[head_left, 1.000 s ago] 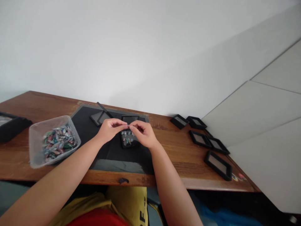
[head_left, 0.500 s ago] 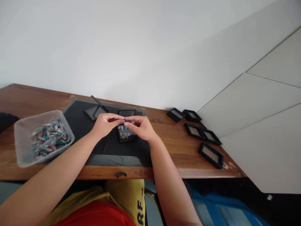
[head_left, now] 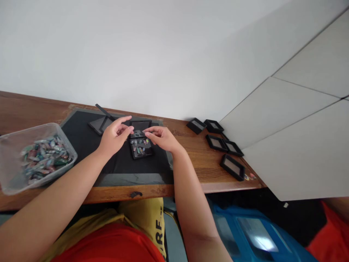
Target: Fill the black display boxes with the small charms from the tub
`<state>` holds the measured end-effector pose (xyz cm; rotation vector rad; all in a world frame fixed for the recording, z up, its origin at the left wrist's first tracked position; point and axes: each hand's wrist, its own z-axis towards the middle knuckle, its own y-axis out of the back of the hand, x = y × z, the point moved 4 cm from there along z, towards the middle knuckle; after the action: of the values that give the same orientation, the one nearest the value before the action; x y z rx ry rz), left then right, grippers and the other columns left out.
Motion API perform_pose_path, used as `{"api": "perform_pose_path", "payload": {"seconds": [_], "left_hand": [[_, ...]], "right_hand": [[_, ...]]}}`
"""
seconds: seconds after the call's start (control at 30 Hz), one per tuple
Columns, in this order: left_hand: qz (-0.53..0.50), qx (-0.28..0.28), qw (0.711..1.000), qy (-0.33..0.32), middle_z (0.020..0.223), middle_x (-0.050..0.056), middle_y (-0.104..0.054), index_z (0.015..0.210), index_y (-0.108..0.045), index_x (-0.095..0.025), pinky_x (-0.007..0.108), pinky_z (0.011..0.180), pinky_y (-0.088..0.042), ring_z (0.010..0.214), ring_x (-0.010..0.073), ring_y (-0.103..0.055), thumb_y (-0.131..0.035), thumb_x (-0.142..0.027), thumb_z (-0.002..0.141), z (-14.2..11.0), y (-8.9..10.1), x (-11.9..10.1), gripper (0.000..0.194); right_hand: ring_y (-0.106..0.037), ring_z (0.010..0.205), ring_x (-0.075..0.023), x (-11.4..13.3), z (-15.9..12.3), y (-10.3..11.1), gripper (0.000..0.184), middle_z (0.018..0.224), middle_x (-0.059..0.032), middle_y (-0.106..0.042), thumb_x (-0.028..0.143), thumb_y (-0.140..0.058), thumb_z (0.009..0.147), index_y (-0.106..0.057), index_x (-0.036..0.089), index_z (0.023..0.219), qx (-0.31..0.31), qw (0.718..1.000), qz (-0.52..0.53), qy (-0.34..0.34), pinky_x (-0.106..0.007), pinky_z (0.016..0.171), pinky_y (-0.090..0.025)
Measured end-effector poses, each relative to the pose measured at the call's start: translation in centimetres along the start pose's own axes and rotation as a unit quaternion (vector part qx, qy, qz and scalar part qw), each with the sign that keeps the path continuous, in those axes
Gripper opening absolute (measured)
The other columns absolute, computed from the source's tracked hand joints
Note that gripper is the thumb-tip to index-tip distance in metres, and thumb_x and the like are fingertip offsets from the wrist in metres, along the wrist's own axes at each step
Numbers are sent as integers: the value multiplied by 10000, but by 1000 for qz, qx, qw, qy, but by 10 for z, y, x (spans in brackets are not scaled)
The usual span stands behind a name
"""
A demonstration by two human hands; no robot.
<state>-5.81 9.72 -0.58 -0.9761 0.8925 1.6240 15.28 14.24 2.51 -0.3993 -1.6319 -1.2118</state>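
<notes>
In the middle of the black mat lies an open shallow black case (head_left: 142, 154), its clear-windowed lid (head_left: 140, 125) tipped back. Several small shiny coloured pieces (head_left: 141, 149) lie in rows inside it. My right hand (head_left: 161, 138) is over the case's right side, thumb and forefinger pinched on a tiny shiny piece (head_left: 144, 131), too small to name surely. To the left, my left hand (head_left: 113, 135) hovers beside the lid, fingers and thumb apart with nothing visible between them.
A clear plastic tub (head_left: 63, 133) of shiny coloured pieces (head_left: 45, 160) stands left on the wooden table (head_left: 191, 160). Behind my left hand lies another windowed black case (head_left: 95, 125). Several black cases (head_left: 232, 167) sit at right. A red-clothed person (head_left: 331, 233) shows bottom right.
My hands, whose fingertips met above the case, have come apart. The left has drawn away leftward and spread its fingers. The view has turned rightward, and red clothing now shows at bottom right.
</notes>
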Motion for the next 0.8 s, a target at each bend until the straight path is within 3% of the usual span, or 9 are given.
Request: {"api": "perform_pose_path", "payload": {"seconds": [0.07,0.17,0.3,0.43,0.57,0.8], "left_hand": [[-20,-15,1000,6,827,46,-765,1369,-656,-139,285,603,-529,605,144,-617,-673,-528,933,1,1,1,586],[-30,-32,999,5,808,32,-733,1301,-634,-135,278,594,-521,595,136,-597,-632,-544,959,0,2,1,533],[-16,-28,999,0,804,21,-715,1234,-646,-166,284,613,-514,612,138,-600,-607,-529,981,0,2,1,444],[-2,-21,1000,-4,800,20,-705,1183,-664,-180,293,617,-502,604,140,-592,-603,-537,981,-1,2,1,414],[11,-12,1000,-1,793,22,-699,1150,-668,-182,302,620,-497,605,146,-591,-593,-544,980,-2,0,-1,408],[31,12,999,-2,779,21,-692,1100,-687,-192,301,630,-503,622,152,-597,-558,-534,1002,-3,-3,-6,379]], "right_hand": [[-421,528,-95,-5,-2,10,438,549,60,-511,507,-727,895,-791,127,1102,-1,998,-53,-30,-252,539,-284],[-473,550,-105,-9,-6,16,418,581,37,-566,480,-704,908,-800,122,1102,32,994,-84,-57,-259,547,-310],[-496,567,-99,-10,-11,13,366,622,27,-607,424,-710,906,-796,115,1084,113,987,-76,-84,-254,585,-366],[-506,556,-89,-8,-16,11,311,649,30,-636,361,-746,896,-792,131,1101,141,981,-85,-105,-244,594,-383],[-489,514,-90,-5,-19,9,345,535,63,-573,337,-767,906,-793,129,1179,178,969,-120,-121,-241,571,-345],[-506,508,-95,-5,-18,8,299,530,53,-602,260,-786,880,-819,137,1150,174,967,-137,-122,-250,565,-346]]}}
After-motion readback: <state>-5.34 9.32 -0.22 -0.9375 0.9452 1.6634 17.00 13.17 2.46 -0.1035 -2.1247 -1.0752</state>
